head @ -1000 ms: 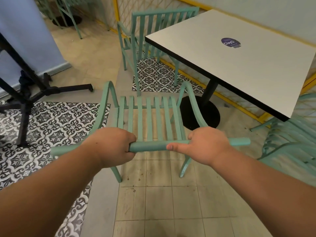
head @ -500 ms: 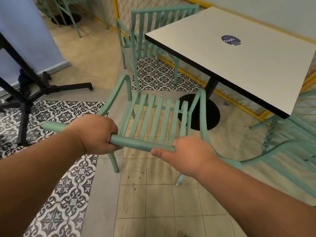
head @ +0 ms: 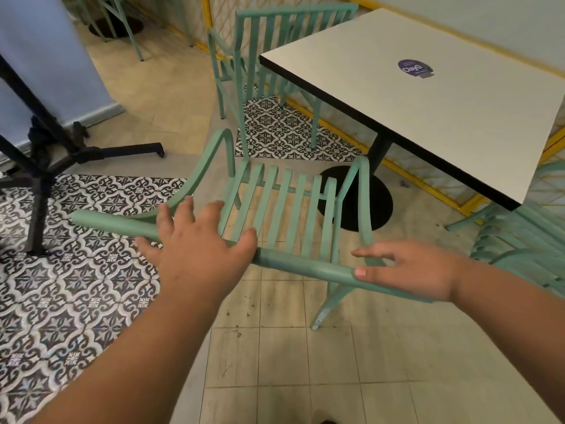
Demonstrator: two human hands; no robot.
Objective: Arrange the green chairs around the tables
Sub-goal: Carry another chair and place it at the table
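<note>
Soft, even indoor light with faint shadows. The white bench (head: 428,96) top is bright without harsh glare. Wide-angle lens bends straight lines near the edges. Slight softness toward corners.

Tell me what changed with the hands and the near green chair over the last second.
Both hands let go: the left hand and right hand now lie open over the top rail, their grip gone. Before that, the near green chair swung clockwise, its seat turning toward the white table. The table and the far chair stayed put.
</note>
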